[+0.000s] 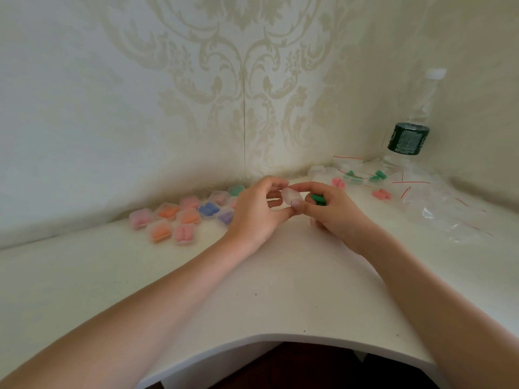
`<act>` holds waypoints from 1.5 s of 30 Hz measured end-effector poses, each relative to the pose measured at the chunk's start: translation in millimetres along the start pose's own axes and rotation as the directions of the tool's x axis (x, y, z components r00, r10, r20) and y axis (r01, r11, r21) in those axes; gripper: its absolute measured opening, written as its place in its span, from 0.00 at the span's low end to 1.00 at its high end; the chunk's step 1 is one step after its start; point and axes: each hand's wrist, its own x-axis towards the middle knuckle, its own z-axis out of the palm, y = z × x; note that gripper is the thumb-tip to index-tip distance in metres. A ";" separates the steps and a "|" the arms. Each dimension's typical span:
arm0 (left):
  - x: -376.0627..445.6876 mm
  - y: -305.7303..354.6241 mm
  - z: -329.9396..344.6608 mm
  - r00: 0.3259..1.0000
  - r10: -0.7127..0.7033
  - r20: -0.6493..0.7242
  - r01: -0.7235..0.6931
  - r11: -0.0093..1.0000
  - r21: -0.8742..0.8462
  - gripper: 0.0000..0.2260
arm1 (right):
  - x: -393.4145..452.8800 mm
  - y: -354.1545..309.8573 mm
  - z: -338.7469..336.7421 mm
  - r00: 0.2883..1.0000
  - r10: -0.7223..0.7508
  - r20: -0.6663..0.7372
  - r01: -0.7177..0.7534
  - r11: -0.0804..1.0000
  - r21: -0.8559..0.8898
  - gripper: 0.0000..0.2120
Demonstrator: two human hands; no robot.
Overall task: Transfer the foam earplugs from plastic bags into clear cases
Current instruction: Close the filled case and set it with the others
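My left hand (pixel 257 213) and my right hand (pixel 334 210) meet above the white desk (pixel 280 290), both pinching a small clear case (pixel 292 196) between their fingertips. Green foam earplugs (pixel 318 199) are tucked in my right hand behind the case. To the left lie several closed clear cases (pixel 179 217) filled with pink, orange, blue, purple and green earplugs. At the back right, small plastic bags (pixel 362 175) hold green earplugs, and pink earplugs (pixel 382 194) lie nearby.
Empty crumpled plastic bags with red strips (pixel 441 211) pile at the right. A clear water bottle with a dark green label (pixel 408 138) stands in the corner. Patterned wall runs close behind. The desk's curved front edge (pixel 280 336) is near me.
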 end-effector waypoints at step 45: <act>8.0 16.5 -18.9 0.778 -0.471 0.416 0.621 0.478 -0.621 0.09 | -11.2 -11.6 8.5 0.905 -0.413 0.105 0.365 0.624 -0.691 0.14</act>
